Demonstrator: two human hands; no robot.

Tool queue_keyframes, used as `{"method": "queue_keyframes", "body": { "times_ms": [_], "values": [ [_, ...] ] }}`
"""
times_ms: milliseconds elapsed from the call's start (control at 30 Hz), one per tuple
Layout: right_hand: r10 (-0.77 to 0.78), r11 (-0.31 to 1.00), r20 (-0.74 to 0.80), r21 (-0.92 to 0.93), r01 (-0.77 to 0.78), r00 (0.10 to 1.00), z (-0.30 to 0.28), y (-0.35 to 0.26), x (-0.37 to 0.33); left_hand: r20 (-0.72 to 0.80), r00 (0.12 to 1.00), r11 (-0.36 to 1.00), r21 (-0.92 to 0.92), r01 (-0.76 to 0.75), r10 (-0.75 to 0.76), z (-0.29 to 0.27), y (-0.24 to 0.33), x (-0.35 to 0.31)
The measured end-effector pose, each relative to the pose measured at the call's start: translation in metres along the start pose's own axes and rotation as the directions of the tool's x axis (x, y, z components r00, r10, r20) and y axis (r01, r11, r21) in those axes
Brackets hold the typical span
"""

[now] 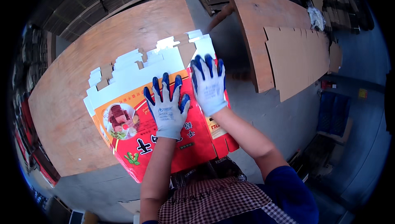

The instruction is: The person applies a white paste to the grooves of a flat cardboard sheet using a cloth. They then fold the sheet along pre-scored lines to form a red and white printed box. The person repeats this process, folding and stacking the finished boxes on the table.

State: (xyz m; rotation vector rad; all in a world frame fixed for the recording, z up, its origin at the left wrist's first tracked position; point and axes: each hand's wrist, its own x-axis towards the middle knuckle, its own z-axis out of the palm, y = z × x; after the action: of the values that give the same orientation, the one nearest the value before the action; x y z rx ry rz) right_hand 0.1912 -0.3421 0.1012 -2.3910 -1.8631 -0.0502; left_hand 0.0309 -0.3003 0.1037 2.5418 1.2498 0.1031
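Note:
Flat printed cardboard box blanks [185, 152] lie in a stack at the near right edge of a wooden table. Their top faces are red and orange with a picture of food, and white notched flaps fan out at the far side. My left hand [166, 110], in a grey-white glove with blue fingertips, rests palm down on the printed panel, fingers spread. To its right, my right hand [209, 87], gloved the same way, lies flat by the stack's right fold line, fingers pointing away. Neither hand grips anything. The palms are hidden.
The wooden table [70, 121] stretches left and away. Another wooden table [263, 14] stands at the right, bearing a plain brown cardboard sheet [298, 57] and crumpled plastic [316, 18]. Stacked cardboard [103, 1] rises behind. A dark blue padded seat [333, 113] is at far right.

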Motion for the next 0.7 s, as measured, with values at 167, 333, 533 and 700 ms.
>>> {"method": "queue_keyframes", "body": {
  "times_ms": [167,333,533,700],
  "values": [
    [0.008,0.988,0.018,0.155,-0.011,1.0,-0.024,-0.013,-0.115,-0.017,1.0,0.999,0.033,-0.022,0.023,-0.003,0.005,0.002],
    [-0.128,0.93,-0.014,0.346,0.125,0.992,-0.03,0.056,-0.22,-0.096,0.995,0.999,0.04,-0.009,0.013,0.004,0.005,0.003],
    [0.65,0.76,0.342,-0.307,-0.573,0.679,-0.036,0.269,-0.159,-0.146,0.989,0.995,0.093,-0.023,0.037,0.002,0.004,0.0],
    [0.75,0.661,0.37,-0.449,-0.601,0.548,-0.01,0.347,-0.165,-0.181,0.979,0.992,0.109,-0.069,0.088,0.016,0.009,0.0]
  ]
}}
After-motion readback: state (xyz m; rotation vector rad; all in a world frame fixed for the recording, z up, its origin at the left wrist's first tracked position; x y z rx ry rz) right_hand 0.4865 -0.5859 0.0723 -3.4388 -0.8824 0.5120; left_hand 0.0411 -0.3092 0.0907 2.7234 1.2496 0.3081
